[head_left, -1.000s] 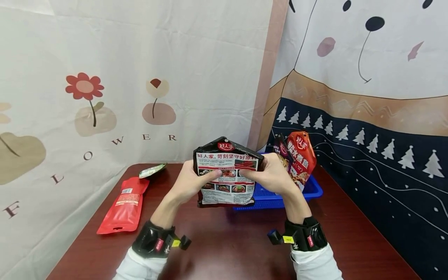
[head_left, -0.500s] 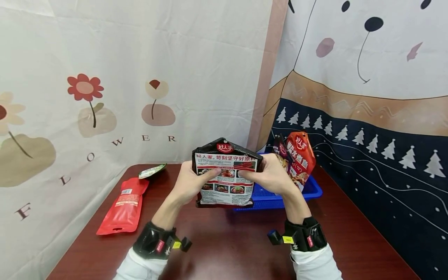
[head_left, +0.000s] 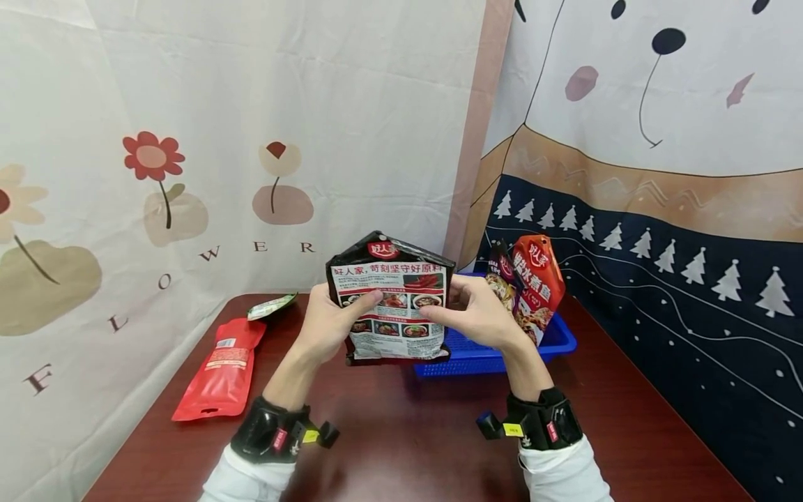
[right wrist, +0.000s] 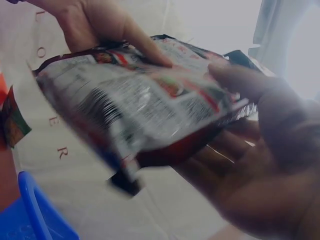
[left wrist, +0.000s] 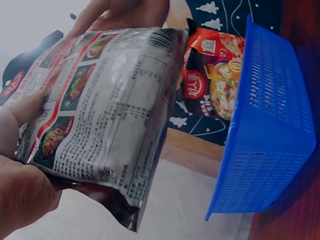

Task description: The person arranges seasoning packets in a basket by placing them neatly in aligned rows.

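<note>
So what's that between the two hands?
A black-edged packet printed with dishes; the head view shows the left hand and right hand either side.

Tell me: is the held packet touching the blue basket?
Apart. In the left wrist view, a clear gap, with cloth visible through it, separates the held packet from the blue basket.

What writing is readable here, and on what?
"好人家, 苛刻坚守好原料": black packet
"好人家": its logo
"好人家": orange packet
"水煮鱼": same packet
"好人家": dark packet
"FLOWER": curtain
Too small or blurred: other print, red pouch, green packet, wrist tags.
</note>
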Tool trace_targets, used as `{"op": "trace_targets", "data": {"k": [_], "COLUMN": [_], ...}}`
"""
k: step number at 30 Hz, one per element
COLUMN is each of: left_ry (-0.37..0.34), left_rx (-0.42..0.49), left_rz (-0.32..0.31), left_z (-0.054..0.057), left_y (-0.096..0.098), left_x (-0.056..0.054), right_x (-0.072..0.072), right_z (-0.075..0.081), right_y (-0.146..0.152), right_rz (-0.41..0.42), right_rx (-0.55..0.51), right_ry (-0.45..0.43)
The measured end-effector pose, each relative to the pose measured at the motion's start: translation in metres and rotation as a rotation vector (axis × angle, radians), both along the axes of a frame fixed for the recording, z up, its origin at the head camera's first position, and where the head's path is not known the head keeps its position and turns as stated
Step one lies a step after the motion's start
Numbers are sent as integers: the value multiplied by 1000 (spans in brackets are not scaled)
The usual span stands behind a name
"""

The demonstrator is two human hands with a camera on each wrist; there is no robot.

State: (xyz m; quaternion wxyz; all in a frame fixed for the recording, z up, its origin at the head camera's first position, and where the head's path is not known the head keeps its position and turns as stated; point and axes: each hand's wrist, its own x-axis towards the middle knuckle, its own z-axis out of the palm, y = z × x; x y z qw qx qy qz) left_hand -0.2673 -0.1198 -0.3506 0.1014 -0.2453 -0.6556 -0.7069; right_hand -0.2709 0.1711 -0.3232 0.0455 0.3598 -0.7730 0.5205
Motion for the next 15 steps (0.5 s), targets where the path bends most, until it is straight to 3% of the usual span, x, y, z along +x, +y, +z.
{"op": "trace_targets", "data": {"k": [8, 12, 15], "left_ry": [106, 115, 124], "left_rx": [233, 316, 344], "left_rz": [-28, 5, 31], "left_z": [9, 13, 16], "left_y": [-11, -16, -18], "left_x": [2, 3, 4], "right_x": [-3, -3, -1], "right_z": [-6, -11, -14], "right_y": [-12, -23, -33], "right_rz": [260, 273, 233], "right_rx": [-30, -58, -72], "right_ry": [-47, -44, -21]}}
